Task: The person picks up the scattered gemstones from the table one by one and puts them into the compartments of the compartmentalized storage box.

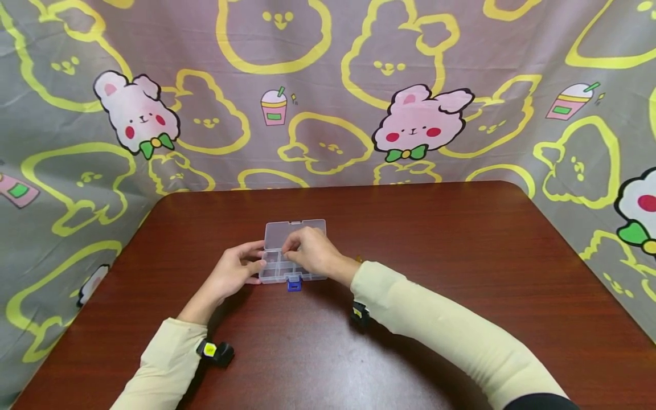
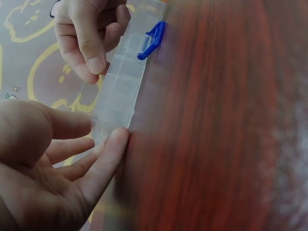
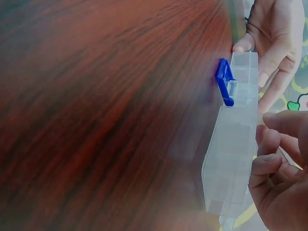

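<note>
A clear plastic compartment box point(image 1: 270, 273) lies on the table with its lid point(image 1: 277, 234) raised at the back. Its blue latch point(image 1: 294, 284) hangs off the front side. My left hand point(image 1: 237, 271) grips the box's left end, thumb and fingers spread around it, as the left wrist view also shows. Over the compartments is my right hand point(image 1: 311, 250), fingers bent and fingertips close together near the divider. In the right wrist view the right hand point(image 3: 284, 168) is beside the box's upper edge. Whether its fingertips hold something small cannot be seen.
The brown wooden table point(image 1: 435, 245) spreads around the box. Just behind my right wrist a tiny yellow thing point(image 1: 359, 259) shows, mostly hidden. Patterned cloth point(image 1: 318, 85) hangs behind the table and at its sides. A black wrist camera point(image 1: 217, 353) sits on the left sleeve.
</note>
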`<state>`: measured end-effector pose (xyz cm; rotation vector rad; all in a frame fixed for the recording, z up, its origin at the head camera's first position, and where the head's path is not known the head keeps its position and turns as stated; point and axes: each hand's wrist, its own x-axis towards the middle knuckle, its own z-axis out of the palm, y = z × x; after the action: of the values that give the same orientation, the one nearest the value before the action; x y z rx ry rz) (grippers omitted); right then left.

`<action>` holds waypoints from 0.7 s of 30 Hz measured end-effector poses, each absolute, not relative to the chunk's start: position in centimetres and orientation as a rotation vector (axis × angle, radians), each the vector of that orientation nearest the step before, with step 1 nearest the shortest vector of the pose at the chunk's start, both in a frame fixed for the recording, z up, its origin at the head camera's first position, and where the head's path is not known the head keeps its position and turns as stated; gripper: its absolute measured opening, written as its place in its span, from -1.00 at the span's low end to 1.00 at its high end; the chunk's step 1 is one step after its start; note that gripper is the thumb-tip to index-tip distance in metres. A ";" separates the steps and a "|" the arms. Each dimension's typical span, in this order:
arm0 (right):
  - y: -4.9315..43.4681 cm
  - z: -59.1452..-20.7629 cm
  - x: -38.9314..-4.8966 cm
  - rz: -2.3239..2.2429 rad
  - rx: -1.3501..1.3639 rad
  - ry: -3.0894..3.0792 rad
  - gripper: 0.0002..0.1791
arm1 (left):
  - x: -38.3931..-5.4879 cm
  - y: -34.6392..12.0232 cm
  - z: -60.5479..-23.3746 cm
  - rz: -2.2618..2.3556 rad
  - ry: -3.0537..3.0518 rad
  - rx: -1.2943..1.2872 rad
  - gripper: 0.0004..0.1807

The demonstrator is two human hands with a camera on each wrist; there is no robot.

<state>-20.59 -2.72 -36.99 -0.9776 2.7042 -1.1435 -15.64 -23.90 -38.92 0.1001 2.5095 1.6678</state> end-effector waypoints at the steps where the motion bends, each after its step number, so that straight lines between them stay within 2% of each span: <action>1: -2.7 -37.0 -20.6 -1.144 -0.979 2.703 -0.95 | -15.6 -23.8 -38.9 1.673 2.507 0.103 -0.45; 21: 1.1 -37.0 -19.6 -1.286 -0.954 2.611 -0.98 | -15.6 -23.7 -38.8 1.654 2.526 0.112 -0.44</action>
<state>-19.60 1.06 -36.97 -0.9542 2.6110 -1.2863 -15.56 -23.70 -38.78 0.1120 2.5260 1.6535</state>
